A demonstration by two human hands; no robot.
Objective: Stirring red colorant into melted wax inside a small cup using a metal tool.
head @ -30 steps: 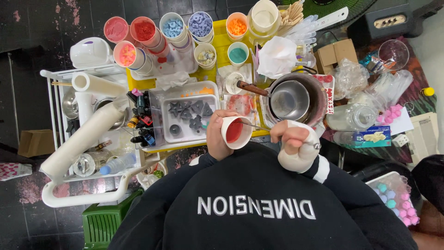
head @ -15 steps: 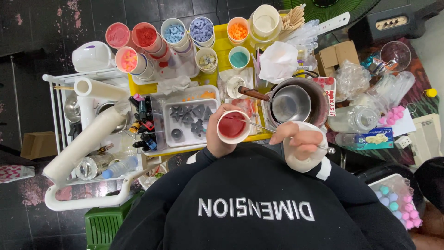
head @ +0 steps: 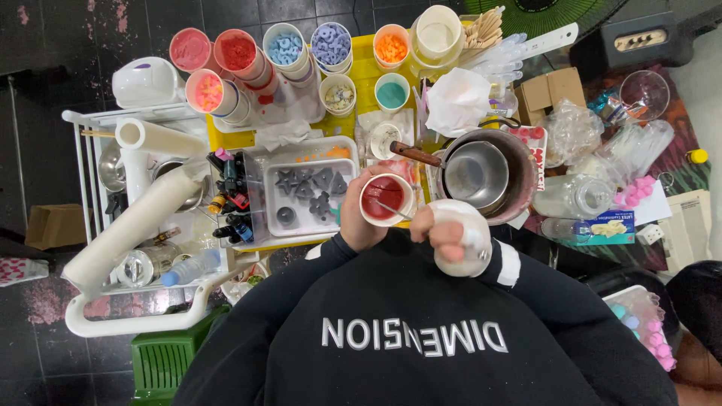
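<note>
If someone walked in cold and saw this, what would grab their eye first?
Most likely the white cup of red liquid at centre, held by the left hand while the right hand, wrapped in white, dips a thin stick into it. Next, the row of colourful tubs along the yellow table's far edge, and the metal pot right of the cup.

The cup (head: 386, 199) was tipped toward the person's chest a second ago, its mouth barely showing. The left hand (head: 359, 219) turned it upright, so the red liquid inside came into full view. The right hand (head: 451, 234) moved toward nine o'clock, closer to the cup, and put a thin stick (head: 392, 210) into the liquid.
</note>
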